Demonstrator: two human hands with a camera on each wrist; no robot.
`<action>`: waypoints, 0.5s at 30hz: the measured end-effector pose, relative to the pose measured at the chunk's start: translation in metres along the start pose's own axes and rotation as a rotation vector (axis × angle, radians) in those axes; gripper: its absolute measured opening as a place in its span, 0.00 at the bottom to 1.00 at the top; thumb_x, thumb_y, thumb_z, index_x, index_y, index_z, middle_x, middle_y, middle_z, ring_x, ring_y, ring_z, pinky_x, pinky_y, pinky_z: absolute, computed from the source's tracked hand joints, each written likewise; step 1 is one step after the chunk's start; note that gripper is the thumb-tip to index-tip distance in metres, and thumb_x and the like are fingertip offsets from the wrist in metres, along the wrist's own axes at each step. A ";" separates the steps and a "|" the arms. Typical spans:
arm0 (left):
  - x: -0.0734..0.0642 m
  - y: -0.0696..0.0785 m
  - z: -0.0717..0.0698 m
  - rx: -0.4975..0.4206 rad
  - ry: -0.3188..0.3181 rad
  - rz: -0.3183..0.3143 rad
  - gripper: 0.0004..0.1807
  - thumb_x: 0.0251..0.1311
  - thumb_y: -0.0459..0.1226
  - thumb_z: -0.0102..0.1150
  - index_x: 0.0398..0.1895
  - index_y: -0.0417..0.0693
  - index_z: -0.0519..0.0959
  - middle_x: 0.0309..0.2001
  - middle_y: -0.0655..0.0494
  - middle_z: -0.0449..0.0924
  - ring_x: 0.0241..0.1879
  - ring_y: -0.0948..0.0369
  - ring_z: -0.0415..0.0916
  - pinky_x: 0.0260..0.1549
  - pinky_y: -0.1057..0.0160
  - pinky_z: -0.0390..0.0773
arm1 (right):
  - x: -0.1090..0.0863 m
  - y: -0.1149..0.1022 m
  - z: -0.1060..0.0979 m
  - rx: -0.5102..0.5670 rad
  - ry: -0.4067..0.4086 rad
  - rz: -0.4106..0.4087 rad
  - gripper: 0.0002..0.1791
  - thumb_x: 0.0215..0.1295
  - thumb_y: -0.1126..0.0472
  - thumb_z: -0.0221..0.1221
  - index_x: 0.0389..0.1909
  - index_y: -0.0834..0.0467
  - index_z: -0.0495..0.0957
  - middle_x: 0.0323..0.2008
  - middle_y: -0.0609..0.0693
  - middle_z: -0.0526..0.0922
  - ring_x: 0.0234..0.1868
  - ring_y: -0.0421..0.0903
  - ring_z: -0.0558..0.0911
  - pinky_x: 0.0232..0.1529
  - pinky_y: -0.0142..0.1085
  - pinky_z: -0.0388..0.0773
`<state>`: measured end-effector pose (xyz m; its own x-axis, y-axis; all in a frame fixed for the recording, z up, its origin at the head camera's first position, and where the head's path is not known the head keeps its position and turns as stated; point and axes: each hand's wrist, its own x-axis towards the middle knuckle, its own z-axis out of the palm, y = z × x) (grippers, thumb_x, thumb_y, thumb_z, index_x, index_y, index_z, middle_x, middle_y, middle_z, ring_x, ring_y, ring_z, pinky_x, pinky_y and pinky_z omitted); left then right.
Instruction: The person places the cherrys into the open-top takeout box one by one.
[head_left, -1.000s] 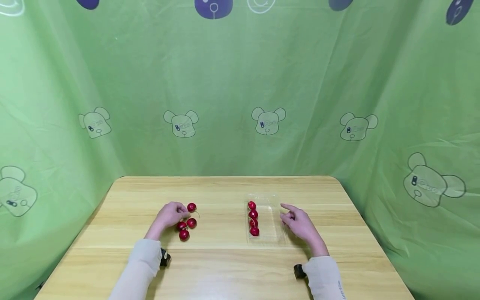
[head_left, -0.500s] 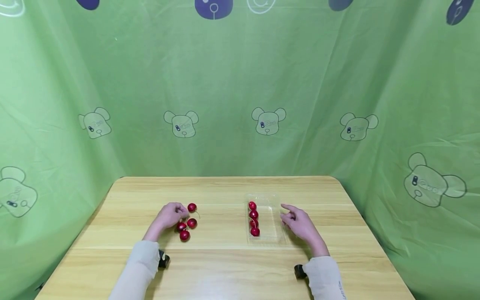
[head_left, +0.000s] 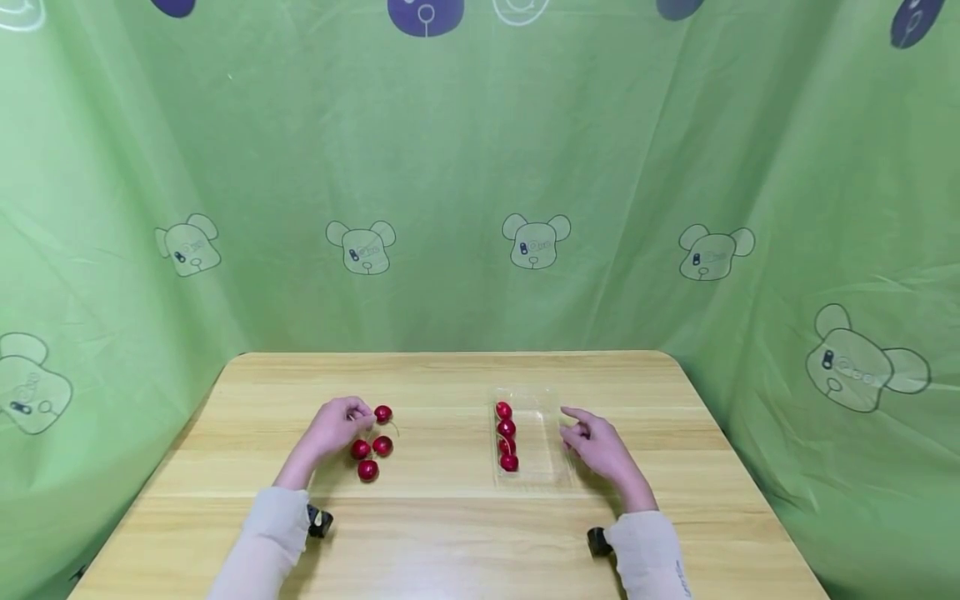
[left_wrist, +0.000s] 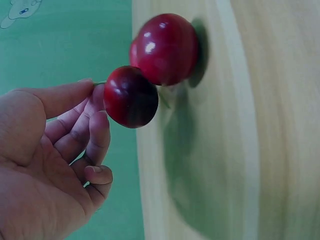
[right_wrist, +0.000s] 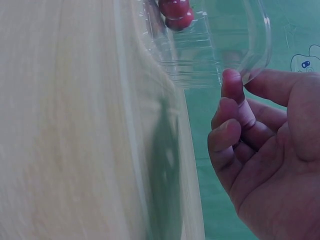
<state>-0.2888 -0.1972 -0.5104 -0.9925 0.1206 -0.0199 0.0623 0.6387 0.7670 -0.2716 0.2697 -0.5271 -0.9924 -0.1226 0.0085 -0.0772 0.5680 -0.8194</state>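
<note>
My left hand (head_left: 335, 427) pinches a dark red cherry (left_wrist: 131, 96) by its thin green stem, between thumb and forefinger. In the left wrist view this cherry hangs beside a larger-looking cherry (left_wrist: 167, 49) on the table, with another partly hidden behind it. Several loose cherries lie near the left hand, among them one at the back (head_left: 383, 413) and one in front (head_left: 367, 471). My right hand (head_left: 600, 447) pinches the right rim of a clear plastic box (right_wrist: 200, 75) between thumb and forefinger. Along the box's left side runs a row of cherries (head_left: 507, 427).
A light wood-grain table (head_left: 442, 533) carries everything. Green cloth (head_left: 450, 308) printed with bear heads hangs behind it and on both sides. A small black device (head_left: 320, 522) sits at the left wrist, another (head_left: 598, 542) at the right.
My left hand has drawn slightly left and up, and a cherry beside it has shifted a little the same way. My right hand and the box stay in place.
</note>
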 end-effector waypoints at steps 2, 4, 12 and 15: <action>0.000 0.003 -0.002 0.001 0.014 0.014 0.05 0.69 0.36 0.63 0.41 0.44 0.83 0.36 0.51 0.84 0.37 0.56 0.79 0.40 0.61 0.78 | 0.000 0.000 0.000 0.001 0.000 -0.001 0.29 0.77 0.61 0.57 0.74 0.64 0.66 0.33 0.59 0.85 0.26 0.47 0.77 0.21 0.32 0.71; -0.001 0.005 -0.003 -0.005 0.028 0.031 0.05 0.69 0.36 0.63 0.41 0.43 0.82 0.37 0.51 0.85 0.38 0.54 0.80 0.40 0.61 0.79 | 0.000 0.000 0.000 0.004 -0.001 -0.002 0.29 0.77 0.61 0.57 0.74 0.65 0.66 0.33 0.59 0.85 0.27 0.48 0.78 0.21 0.32 0.71; -0.004 0.018 -0.006 -0.031 0.058 0.065 0.06 0.69 0.38 0.64 0.42 0.43 0.82 0.38 0.47 0.85 0.40 0.51 0.80 0.39 0.61 0.78 | -0.001 -0.001 -0.001 0.023 -0.008 0.006 0.29 0.77 0.61 0.57 0.75 0.64 0.66 0.34 0.60 0.85 0.27 0.50 0.78 0.19 0.33 0.71; -0.005 0.023 -0.007 -0.038 0.066 0.067 0.07 0.70 0.38 0.64 0.42 0.44 0.82 0.39 0.46 0.85 0.38 0.53 0.79 0.37 0.62 0.77 | -0.002 0.000 0.000 0.023 -0.009 0.005 0.29 0.77 0.61 0.57 0.74 0.64 0.66 0.34 0.60 0.85 0.27 0.49 0.78 0.19 0.33 0.71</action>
<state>-0.2836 -0.1883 -0.4885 -0.9910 0.1109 0.0743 0.1264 0.6015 0.7888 -0.2701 0.2701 -0.5266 -0.9919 -0.1269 -0.0004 -0.0700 0.5496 -0.8325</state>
